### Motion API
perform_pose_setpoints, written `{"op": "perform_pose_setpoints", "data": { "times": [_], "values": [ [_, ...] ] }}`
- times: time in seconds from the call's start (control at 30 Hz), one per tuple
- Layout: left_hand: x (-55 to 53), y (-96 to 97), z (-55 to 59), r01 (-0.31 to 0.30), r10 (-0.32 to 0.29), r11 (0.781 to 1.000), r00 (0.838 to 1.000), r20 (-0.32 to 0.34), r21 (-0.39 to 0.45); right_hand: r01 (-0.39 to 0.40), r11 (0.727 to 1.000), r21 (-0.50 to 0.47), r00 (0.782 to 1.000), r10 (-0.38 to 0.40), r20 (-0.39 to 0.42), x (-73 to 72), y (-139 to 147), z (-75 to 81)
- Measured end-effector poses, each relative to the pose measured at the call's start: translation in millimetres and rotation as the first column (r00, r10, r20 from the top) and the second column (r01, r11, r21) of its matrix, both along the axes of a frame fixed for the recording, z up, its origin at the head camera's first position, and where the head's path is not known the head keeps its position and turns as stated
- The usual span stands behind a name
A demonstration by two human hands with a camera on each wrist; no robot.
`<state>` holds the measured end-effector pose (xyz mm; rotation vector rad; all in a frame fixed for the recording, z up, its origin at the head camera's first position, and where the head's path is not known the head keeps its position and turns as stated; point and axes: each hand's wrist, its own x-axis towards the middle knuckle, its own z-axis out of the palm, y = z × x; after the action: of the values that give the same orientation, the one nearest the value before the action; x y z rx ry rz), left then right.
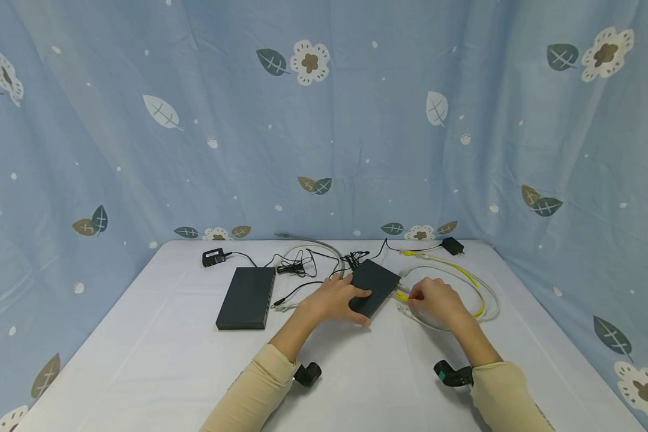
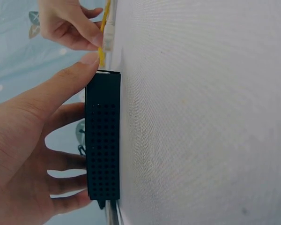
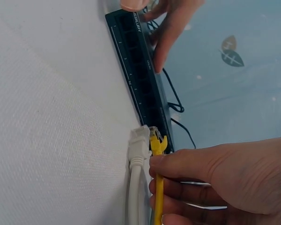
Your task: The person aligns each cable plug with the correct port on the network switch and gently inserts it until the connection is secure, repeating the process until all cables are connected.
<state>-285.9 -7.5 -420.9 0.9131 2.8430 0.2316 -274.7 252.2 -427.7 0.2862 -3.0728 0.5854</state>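
A black network switch (image 1: 379,281) lies at an angle on the white table, its row of ports facing right. My left hand (image 1: 335,298) holds it, fingers spread over its top and thumb at the near corner, as the left wrist view also shows. With thumb and fingers, my right hand (image 1: 437,300) pinches a yellow network cable (image 3: 159,187) just behind its plug (image 3: 158,144). That plug points at the far end of the port row and overlaps the switch in the right wrist view. Close beside it lies a white cable plug (image 3: 139,145).
A second black box (image 1: 246,298) sits to the left. Power adapters stand at the back left (image 1: 213,257) and back right (image 1: 453,245), with bundled black cords (image 1: 297,267) between. A grey cable (image 1: 324,243) runs behind the switch, and pale cable loops (image 1: 494,300) lie right.
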Motion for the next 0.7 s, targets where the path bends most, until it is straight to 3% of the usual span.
{"op": "perform_pose_setpoints", "data": {
  "times": [0.7],
  "values": [
    [-2.4, 0.2, -2.8, 0.014, -0.014, 1.000, 1.000, -0.019, -0.019, 0.001, 1.000, -0.004, 0.999, -0.001, -0.052, 2.2, -2.6, -4.9]
  ]
}}
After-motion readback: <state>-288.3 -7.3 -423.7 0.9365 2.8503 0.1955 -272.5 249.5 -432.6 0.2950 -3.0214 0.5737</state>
